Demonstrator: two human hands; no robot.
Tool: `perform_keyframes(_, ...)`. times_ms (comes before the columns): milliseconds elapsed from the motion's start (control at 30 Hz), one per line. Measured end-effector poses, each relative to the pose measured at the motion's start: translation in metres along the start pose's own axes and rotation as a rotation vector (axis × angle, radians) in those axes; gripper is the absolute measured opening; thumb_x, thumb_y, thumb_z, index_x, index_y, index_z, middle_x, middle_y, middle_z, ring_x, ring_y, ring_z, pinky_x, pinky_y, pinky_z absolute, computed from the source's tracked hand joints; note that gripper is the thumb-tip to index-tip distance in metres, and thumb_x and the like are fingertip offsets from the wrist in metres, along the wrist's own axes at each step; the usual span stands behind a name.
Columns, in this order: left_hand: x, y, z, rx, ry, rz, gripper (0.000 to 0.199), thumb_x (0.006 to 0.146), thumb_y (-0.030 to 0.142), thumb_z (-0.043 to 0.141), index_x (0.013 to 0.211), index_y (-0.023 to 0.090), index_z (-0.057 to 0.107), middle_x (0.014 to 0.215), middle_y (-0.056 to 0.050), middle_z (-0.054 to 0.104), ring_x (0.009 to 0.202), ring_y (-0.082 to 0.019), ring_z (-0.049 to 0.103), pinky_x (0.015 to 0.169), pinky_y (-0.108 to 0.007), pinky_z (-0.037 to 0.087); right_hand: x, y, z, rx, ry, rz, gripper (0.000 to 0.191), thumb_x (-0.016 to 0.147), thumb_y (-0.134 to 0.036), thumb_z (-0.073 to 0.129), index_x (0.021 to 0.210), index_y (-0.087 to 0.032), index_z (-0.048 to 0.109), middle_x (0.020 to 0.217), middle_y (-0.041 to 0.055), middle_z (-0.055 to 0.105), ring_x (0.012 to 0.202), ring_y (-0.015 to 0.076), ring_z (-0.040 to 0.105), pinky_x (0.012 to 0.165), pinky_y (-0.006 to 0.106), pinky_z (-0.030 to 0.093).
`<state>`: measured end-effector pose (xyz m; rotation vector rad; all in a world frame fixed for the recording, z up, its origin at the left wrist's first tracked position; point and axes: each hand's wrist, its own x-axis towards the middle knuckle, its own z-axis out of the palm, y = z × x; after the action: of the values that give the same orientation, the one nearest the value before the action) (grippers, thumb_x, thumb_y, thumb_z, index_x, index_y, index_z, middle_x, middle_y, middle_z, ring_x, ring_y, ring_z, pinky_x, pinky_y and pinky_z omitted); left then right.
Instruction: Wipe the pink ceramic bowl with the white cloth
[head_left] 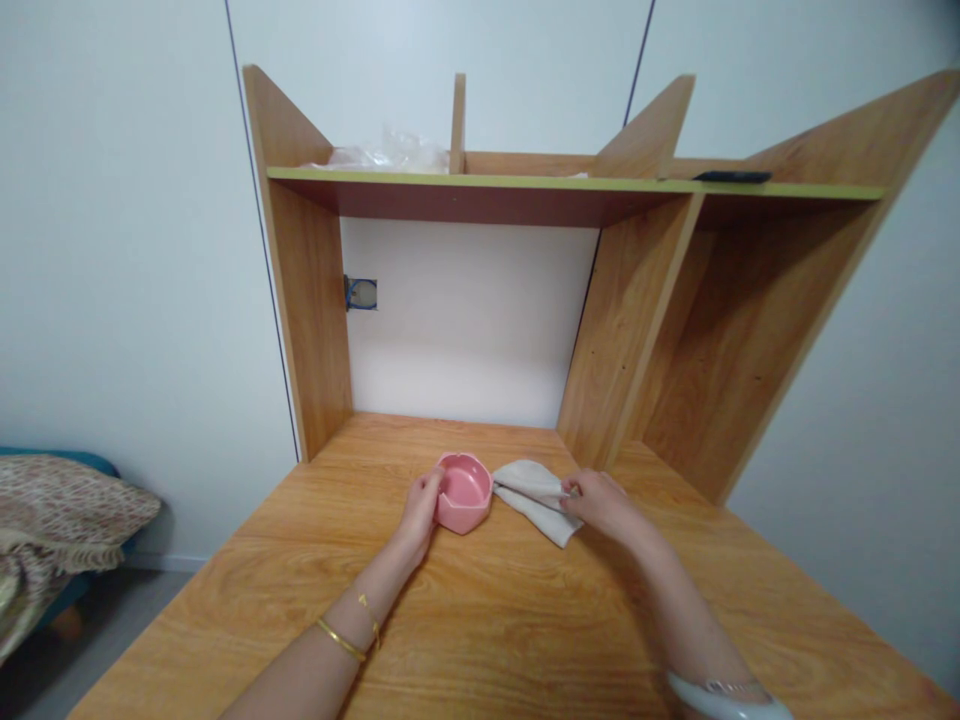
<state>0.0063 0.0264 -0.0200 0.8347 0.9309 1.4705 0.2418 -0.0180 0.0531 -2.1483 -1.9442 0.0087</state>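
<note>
My left hand (422,512) grips the left rim of a pink ashtray (463,492) with angular sides and notches in its rim. The ashtray is tilted so its hollow faces me, and nothing shows inside. To its right, my right hand (600,500) pinches the right part of a light grey cloth (536,497). The cloth is folded and creased, and its left tip comes close to the ashtray's right side; whether they touch I cannot tell. Both hands are over the wooden desk (480,620).
A wooden hutch with a long shelf (510,183) rises behind the desk. On it lie a clear plastic bag (390,155) and a dark flat object (732,177). An open wall socket box (363,293) shows wires. A patterned blanket (67,510) lies at far left.
</note>
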Motion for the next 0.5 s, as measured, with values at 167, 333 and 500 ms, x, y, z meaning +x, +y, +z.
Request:
perform_keyframes(167, -0.001, 0.001, 0.000, -0.004, 0.003, -0.011, 0.047, 0.052, 0.053, 0.070, 0.073, 0.011, 0.063, 0.065, -0.002, 0.060, 0.059, -0.012, 0.051, 0.056, -0.022, 0.037, -0.002, -0.010, -0.019, 0.026, 0.248, 0.133, 0.028, 0.085, -0.025, 0.036, 0.102, -0.023, 0.058, 0.086, 0.0090, 0.065, 0.077, 0.0225, 0.060, 0.059, 0.028, 0.035)
perform_keyframes(333, 0.000, 0.000, -0.001, 0.013, -0.005, -0.009, 0.049, 0.052, 0.055, 0.069, 0.074, 0.011, 0.063, 0.068, -0.003, 0.062, 0.061, -0.012, 0.053, 0.056, -0.022, 0.037, 0.003, -0.037, -0.026, 0.132, 0.405, -0.075, 0.029, 0.086, -0.016, 0.030, 0.102, -0.020, 0.054, 0.091, 0.0082, 0.064, 0.085, 0.0197, 0.058, 0.070, 0.027, 0.037)
perform_keyframes(500, 0.001, 0.000, 0.000, 0.036, -0.024, -0.001, 0.050, 0.053, 0.055, 0.068, 0.078, 0.011, 0.065, 0.071, -0.004, 0.064, 0.064, -0.014, 0.055, 0.059, -0.022, 0.039, 0.007, -0.076, -0.017, 0.218, 0.298, -0.352, 0.032, 0.079, -0.008, 0.032, 0.098, -0.020, 0.055, 0.093, 0.0052, 0.063, 0.092, 0.0169, 0.055, 0.080, 0.026, 0.036)
